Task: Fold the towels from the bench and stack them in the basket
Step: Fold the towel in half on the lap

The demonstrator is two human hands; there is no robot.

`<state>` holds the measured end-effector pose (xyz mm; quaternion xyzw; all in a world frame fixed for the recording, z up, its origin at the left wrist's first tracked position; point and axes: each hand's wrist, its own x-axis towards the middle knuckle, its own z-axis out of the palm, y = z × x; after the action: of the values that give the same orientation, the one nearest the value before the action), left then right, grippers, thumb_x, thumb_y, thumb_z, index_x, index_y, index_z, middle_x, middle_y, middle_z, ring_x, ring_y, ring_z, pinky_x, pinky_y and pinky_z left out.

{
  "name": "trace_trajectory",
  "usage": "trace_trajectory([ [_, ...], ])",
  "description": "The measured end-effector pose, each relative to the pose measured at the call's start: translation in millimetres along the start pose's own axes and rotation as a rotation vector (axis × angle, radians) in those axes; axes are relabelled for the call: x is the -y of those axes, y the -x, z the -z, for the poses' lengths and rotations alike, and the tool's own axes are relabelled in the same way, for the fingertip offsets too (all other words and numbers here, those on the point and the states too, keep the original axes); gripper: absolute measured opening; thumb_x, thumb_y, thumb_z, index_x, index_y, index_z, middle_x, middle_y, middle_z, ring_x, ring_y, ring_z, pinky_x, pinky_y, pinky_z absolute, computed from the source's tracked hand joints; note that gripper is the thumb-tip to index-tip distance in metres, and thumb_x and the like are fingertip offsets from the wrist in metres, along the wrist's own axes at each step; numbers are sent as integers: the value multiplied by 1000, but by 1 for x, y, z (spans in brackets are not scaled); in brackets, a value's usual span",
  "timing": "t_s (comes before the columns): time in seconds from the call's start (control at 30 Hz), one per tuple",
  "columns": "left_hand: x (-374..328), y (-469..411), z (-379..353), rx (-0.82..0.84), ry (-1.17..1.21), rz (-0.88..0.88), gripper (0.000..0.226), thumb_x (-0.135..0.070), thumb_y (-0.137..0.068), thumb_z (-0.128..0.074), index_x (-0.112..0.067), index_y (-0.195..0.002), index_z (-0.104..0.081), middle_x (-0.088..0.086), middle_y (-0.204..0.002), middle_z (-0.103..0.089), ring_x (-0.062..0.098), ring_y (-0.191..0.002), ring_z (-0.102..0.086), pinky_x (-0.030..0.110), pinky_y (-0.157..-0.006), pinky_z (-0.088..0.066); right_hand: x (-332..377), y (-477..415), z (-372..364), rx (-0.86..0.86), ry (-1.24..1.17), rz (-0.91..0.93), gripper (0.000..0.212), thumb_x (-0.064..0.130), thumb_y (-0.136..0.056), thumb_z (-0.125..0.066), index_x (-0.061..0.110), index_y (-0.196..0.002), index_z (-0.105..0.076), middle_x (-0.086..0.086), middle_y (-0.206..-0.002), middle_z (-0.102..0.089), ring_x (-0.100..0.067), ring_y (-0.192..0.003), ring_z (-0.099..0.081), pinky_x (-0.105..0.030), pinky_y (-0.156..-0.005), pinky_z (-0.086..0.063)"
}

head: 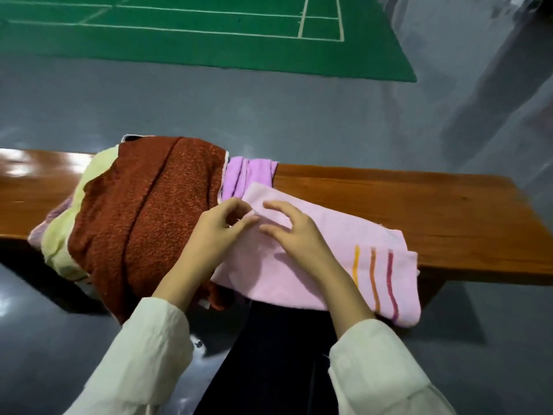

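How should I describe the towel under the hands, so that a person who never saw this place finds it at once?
Look at the long wooden bench in front of the person. To the right of the big rust-brown towel, the pale pink towel lies spread flat on the seat. Only it has three stripes, yellow, orange and dark pink, near its right end.

Around me: grey floor and a green court mat.

A glossy grey floor [179, 109] spreads all round, catching pale glare at the lower left. Farther off lies a green court mat [209, 46] marked with white lines [302, 19], its near edge ending in a corner at the right. At the upper right a pale slanting band [508, 70] crosses the floor, perhaps a reflection; it is too blurred to tell. My dark trousers [269, 354] fill the bottom middle.
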<state>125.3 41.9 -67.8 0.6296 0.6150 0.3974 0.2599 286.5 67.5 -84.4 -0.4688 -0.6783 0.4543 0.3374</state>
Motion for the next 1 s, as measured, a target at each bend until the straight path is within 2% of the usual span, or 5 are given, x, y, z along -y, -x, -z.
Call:
trace_trajectory([
  [0.17,15,-10,4,4,-9,68,7,-19,-89,-65,-14,-87,-68,-4,-80,-68,6,-73,-60,21,-72,-46,-18,-28,-24,-47,11,-47,19,34,-86,-62,19,-75,-60,4,-72,-62,-14,-74,-58,-46,-75,-49],
  [0.53,40,-57,-22,-31,-260,256,37,-28,-88,-65,-7,-119,-59,12,-109,-66,27,-99,-60,30,-85,-42,-53,-42,-19,-278,-143,-185,10,34,-94,-56,26,-91,-63,16,-93,-68,-5,-93,-61,-32,-92,-49],
  [0.63,39,-66,-32,-47,-292,333,32,-37,-87,-65,-11,-105,-63,11,-101,-68,31,-98,-59,32,-77,-39,-55,-42,-18,-275,-117,-181,13,39,-92,-56,28,-90,-62,16,-93,-68,-7,-93,-62,-34,-91,-50],
  [0.73,32,-67,-35,-64,-233,300,35,-34,-87,-65,-13,-65,-48,0,-59,-47,20,-64,-46,32,-56,-24,-49,-40,-16,-262,-167,-203,10,37,-91,-58,31,-86,-63,18,-89,-68,-5,-90,-62,-33,-89,-51],
  [1.0,-1,-37,-35,-24,243,237,12,-31,-81,-71,-25,-87,-63,-9,-76,-68,-2,-67,-57,19,-64,-46,-12,-13,6,-250,-321,-109,8,13,-89,-65,19,-89,-70,11,-85,-72,0,-85,-63,-15,-77,-47],
])
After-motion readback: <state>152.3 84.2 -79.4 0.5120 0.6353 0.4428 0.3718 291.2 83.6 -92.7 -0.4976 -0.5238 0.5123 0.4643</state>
